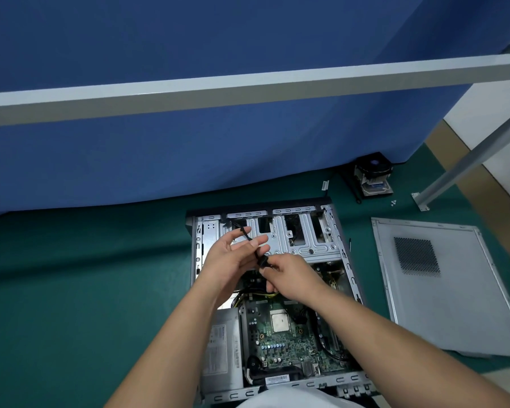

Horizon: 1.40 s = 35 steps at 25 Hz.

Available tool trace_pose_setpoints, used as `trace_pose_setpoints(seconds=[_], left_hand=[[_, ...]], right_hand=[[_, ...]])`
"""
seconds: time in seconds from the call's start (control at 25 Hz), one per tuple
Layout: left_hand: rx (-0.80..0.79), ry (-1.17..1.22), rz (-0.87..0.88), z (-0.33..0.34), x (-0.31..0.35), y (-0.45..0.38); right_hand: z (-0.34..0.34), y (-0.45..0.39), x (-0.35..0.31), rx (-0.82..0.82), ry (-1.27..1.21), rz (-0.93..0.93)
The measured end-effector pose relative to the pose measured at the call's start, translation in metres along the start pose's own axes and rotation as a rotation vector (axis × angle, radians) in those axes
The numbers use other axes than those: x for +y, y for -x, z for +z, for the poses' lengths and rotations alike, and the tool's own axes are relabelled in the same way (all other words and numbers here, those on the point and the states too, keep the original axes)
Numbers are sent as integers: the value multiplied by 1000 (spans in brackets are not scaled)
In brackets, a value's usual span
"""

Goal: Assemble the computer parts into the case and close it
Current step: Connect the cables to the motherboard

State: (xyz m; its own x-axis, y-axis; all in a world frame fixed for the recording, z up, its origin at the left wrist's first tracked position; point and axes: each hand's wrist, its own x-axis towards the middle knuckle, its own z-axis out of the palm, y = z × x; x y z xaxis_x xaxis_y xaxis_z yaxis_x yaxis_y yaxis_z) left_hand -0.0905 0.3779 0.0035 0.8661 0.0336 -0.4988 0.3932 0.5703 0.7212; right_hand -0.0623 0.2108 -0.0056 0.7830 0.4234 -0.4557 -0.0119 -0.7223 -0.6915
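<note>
Green floor carries the open case holding a motherboard; right hand pinches a black cable, left hand open beside it

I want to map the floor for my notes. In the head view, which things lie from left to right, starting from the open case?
Case → screwdriver → side panel. The cooler and screws lie farther back, so I leave them out.
</note>
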Motion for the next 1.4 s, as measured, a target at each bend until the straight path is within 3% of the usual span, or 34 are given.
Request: trace_pose_setpoints(seconds=[0.32, 0.48, 0.64, 0.76, 0.96, 1.04, 1.12, 1.2, 1.28, 1.4], left_hand=[[194, -92, 240, -14, -7, 14], [397, 118, 362, -38, 11, 15], [547, 154, 411, -78, 32, 12], [652, 26, 389, -100, 34, 12], [729, -225, 49, -130, 38, 15], [752, -427, 67, -123, 25, 26], [660, -804, 308, -109, 5, 38], [417, -1098, 473, -102, -14, 46], [278, -1222, 488, -99, -22, 50], [266, -1421, 534, -98, -20, 46]], right_hand=[[8, 18, -6, -215, -208, -101], [9, 26, 1, -306, 146, -128], [8, 27, 3, -157, 399, -262], [13, 21, -8, -39, 382, -297], [37, 5, -35, -59, 352, -261], [49, -2, -47, -49, 315, -224], [61, -6, -56, -31, 315, -205], [67, -8, -62, 17, 281, -184], [67, -9, -62, 57, 165, -150], [60, -1, -52, 85, 0, -188]])
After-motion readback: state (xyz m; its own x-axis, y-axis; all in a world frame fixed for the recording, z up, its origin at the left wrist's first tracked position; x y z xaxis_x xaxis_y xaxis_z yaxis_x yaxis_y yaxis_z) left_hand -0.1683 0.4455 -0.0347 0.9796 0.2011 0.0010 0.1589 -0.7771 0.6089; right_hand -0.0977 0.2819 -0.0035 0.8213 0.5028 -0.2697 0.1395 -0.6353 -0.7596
